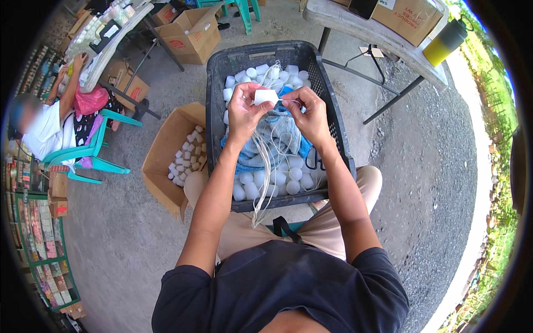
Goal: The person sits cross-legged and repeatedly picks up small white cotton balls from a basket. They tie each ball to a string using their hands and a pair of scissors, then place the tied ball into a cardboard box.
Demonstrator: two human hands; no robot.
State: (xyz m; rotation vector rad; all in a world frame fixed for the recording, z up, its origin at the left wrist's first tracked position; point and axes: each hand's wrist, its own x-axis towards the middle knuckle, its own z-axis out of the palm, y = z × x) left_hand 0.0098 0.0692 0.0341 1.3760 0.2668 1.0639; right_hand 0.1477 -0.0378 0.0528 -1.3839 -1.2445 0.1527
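Between its thumb and fingers my left hand (248, 109) holds a small white cylindrical piece (265, 97). Just right of it, my right hand (307, 111) pinches a thin white cord (293, 101) at the piece's end. Both hands are over a black plastic crate (215, 79) with many white pieces (293, 174) in it. A blue and grey cloth (275, 129) lies across the pieces. Beneath my left hand, a bundle of white cords (262, 158) trails over the crate's near rim. Dark-handled scissors (312, 160) lie partly hidden beside my right forearm.
Left of the crate, an open cardboard box (160, 162) holds smaller white pieces. A person in a white shirt (46, 133) sits on a green plastic chair (98, 156) at a table (112, 45). Another table (354, 33) at upper right bears a carton (410, 21) and a bottle (447, 41).
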